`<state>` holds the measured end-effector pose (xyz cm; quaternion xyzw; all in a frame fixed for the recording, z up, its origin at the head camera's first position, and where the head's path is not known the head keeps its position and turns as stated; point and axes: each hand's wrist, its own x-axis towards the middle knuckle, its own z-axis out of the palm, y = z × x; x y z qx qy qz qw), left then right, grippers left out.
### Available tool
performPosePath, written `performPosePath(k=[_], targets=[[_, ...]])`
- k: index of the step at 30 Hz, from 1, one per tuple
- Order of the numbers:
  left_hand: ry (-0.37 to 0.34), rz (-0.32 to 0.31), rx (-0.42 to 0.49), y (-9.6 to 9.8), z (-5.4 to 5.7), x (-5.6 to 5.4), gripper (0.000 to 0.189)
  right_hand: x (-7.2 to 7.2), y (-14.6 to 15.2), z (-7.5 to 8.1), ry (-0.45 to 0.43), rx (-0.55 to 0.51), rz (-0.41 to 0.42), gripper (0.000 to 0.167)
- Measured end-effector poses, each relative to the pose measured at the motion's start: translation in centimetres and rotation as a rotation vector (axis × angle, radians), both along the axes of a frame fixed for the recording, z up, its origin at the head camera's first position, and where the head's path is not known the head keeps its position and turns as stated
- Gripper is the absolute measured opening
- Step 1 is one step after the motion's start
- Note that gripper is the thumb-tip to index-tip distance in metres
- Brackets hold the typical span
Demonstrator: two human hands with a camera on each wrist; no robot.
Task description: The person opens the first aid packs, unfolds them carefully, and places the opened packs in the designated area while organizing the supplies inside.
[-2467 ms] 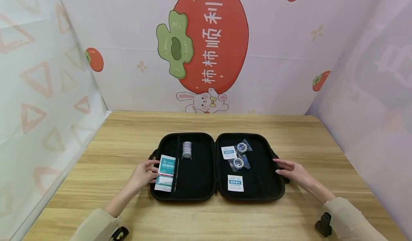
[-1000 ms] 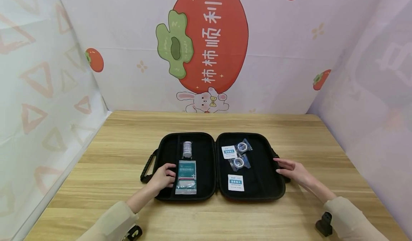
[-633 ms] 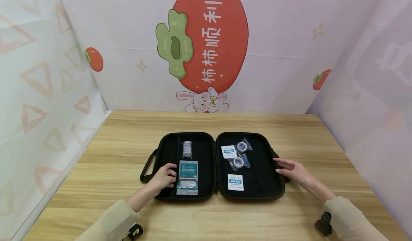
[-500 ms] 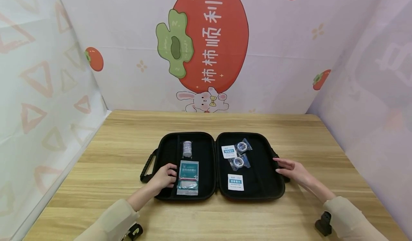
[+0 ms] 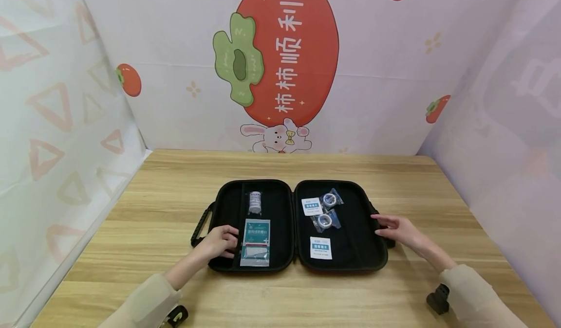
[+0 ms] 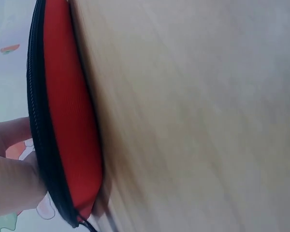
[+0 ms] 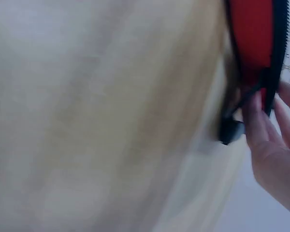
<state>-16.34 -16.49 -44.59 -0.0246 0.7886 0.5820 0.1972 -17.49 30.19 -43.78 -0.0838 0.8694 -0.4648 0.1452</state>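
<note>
The teal dressing packet (image 5: pixel 255 243) lies in the left half of the zip case (image 5: pixel 278 196), just to the right of the left hand's fingers, with its long axis running from the person's side toward the back wall. The left hand (image 5: pixel 219 243) is much the nearer one; it reaches over the left rim, its fingers loosely bent, slightly apart and holding nothing, though whether a fingertip touches the packet's edge cannot be told. The right hand (image 5: pixel 401 230) grips the case's right rim, some fingers inside and others against the red outer shell (image 7: pixel 251 38).

Behind the packet sits a white wrapped roll (image 5: pixel 255 202). The right half holds two tape rolls, one near (image 5: pixel 325 221) and one far, and two alcohol pads, the closer one (image 5: pixel 321 248) lying apart from them. The case rests spread flat on the wooden counter (image 5: pixel 285 299).
</note>
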Motion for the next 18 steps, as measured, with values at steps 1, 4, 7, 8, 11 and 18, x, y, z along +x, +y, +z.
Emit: performPosePath(k=[1, 4, 7, 8, 11, 18], targets=[[0.008, -0.019, 0.012, -0.2, 0.1, 0.0, 0.026, -0.2, 0.0, 0.1, 0.015, 0.013, 0.016, 0.052], [0.049, -0.078, 0.028, -0.8, 0.4, 0.1, 0.024, -0.7, 0.0, 0.5, 0.072, 0.050, 0.082, 0.047], [0.111, -0.135, 0.001, -1.3, 0.7, 0.2, 0.023, -1.3, -0.1, 1.1, 0.135, 0.097, 0.150, 0.042], [0.143, -0.153, -0.023, -1.4, 0.9, 0.1, 0.022, -1.5, -0.2, 1.4, 0.157, 0.120, 0.169, 0.041], [0.237, -0.190, -0.090, -1.9, 1.2, 0.0, 0.020, -2.0, -0.6, 2.3, 0.188, 0.160, 0.198, 0.039], [0.442, -0.220, -0.213, -3.2, 2.0, -0.7, 0.016, -3.5, -2.0, 3.8, 0.230, 0.223, 0.199, 0.034]])
